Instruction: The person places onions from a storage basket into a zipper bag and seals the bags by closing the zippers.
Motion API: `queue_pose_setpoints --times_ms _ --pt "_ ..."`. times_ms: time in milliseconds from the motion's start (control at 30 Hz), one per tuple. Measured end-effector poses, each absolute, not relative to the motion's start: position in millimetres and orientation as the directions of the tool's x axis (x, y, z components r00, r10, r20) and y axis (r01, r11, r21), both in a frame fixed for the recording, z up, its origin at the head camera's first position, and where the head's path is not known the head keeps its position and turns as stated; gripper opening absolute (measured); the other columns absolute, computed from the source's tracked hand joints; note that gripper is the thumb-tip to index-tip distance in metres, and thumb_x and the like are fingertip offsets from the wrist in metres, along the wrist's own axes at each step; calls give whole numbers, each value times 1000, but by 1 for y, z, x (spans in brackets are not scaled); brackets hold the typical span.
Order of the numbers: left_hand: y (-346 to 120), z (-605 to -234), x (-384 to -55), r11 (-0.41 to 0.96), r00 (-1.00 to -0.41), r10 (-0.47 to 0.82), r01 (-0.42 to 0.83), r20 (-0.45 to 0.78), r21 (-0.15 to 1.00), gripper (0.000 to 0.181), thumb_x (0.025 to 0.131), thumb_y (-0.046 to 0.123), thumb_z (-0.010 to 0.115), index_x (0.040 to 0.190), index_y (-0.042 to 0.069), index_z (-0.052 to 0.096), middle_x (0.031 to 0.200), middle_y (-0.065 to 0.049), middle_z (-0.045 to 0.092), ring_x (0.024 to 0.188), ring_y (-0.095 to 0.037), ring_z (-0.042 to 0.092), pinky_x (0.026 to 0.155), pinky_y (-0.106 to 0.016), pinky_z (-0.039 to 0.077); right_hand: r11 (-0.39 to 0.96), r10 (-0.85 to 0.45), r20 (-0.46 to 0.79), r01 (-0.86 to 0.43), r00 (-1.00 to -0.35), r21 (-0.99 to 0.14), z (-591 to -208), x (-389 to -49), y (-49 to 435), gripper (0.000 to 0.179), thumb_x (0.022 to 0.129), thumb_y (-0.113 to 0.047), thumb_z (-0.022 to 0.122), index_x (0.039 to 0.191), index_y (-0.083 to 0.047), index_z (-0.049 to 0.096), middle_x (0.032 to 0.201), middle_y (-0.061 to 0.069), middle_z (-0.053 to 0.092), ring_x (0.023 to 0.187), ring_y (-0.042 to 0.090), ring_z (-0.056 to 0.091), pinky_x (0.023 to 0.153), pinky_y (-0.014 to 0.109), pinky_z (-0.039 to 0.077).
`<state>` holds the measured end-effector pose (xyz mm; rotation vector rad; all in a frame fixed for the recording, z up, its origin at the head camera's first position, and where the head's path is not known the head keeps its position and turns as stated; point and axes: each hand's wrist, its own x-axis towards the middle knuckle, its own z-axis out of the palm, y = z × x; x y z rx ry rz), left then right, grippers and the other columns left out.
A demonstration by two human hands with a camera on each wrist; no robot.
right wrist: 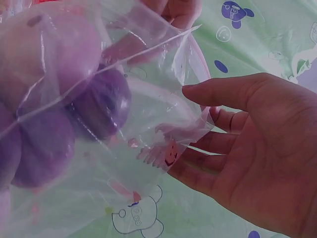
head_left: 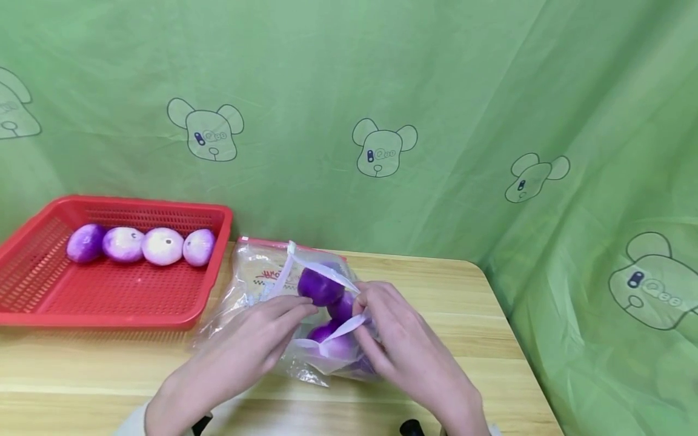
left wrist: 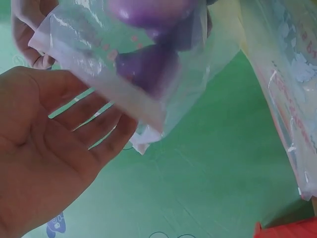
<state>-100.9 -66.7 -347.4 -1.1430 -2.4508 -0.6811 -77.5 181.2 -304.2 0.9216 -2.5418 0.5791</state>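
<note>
A clear plastic bag (head_left: 280, 278) with a whitish rim lies with its mouth spread, holding several purple, onion-like vegetables (head_left: 319, 287). My right hand (head_left: 403, 339) pinches the bag's rim at the right between thumb and fingers; the right wrist view shows the thin film (right wrist: 198, 129) in that grip. At the left of the mouth is my left hand (head_left: 256, 333), its fingertips reaching over the opening beside the top vegetable. In the left wrist view the fingers (left wrist: 94, 114) of this hand are extended and meet the rim (left wrist: 124, 96) from below.
Left of the bag stands a red perforated basket (head_left: 142, 203) with several purple-and-white onion-like vegetables (head_left: 162, 246) lined up along its back. Another clear bag (head_left: 226, 303) with a red top strip lies flat under the first. A green printed curtain (head_left: 305, 121) hangs behind the wooden table (head_left: 447, 315).
</note>
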Motion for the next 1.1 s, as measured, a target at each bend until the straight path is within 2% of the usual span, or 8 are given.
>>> queue_pose_setpoints --times_ms 133,233,333,567,767,900,967,1100 --pt "-66 -349 -100 573 -633 630 770 451 280 47 91 1 63 136 14 60 140 -7 57 127 -22 56 103 -38 49 660 -553 470 -706 -688 -257 -305 -76 177 13 95 -9 63 103 -13 53 123 0 61 114 12 56 93 27 53" --pt "-64 -351 -100 581 -641 636 764 429 280 45 92 2 62 136 13 59 142 -9 55 126 -23 57 100 -37 51 634 -579 471 -731 -666 -253 -306 -76 175 15 94 -6 63 104 -13 54 131 3 59 123 15 55 100 30 50" --pt "-63 -353 -101 572 -635 645 770 426 282 42 94 5 61 135 14 60 141 -7 56 123 -22 59 99 -36 52 637 -585 457 -728 -670 -253 -306 -75 175 16 94 -6 65 104 -13 55 137 4 57 128 15 52 104 32 47" --pt "-68 -352 -102 551 -615 615 783 494 290 34 94 11 66 127 17 63 128 -3 63 116 -18 63 94 -35 54 665 -552 469 -703 -690 -251 -305 -77 180 15 93 -7 65 102 -12 55 133 3 59 126 15 54 97 30 52" --pt "-80 -344 -106 570 -605 567 778 560 264 32 89 9 70 121 12 66 118 -4 67 111 -20 65 94 -38 54 670 -540 484 -700 -689 -249 -304 -78 182 14 93 -7 65 100 -12 55 130 3 61 122 15 55 94 29 53" --pt "-88 -337 -109 565 -601 540 778 589 276 30 90 7 69 120 9 66 119 -6 67 114 -22 64 97 -40 53 683 -531 475 -687 -701 -250 -303 -78 183 12 93 -8 65 99 -12 55 128 3 62 123 15 55 96 30 52" --pt "-92 -335 -111 569 -606 525 772 597 283 30 90 7 68 120 10 66 120 -6 67 114 -22 64 96 -39 54 685 -529 475 -684 -703 -250 -303 -79 184 12 93 -8 65 99 -12 55 127 2 62 124 16 55 98 30 51" --pt "-99 -332 -114 571 -612 496 764 616 299 30 91 5 68 120 10 66 119 -4 68 110 -18 65 90 -35 56 693 -525 476 -679 -705 -242 -304 -80 185 12 93 -7 65 99 -11 55 121 1 63 120 14 56 93 28 53"
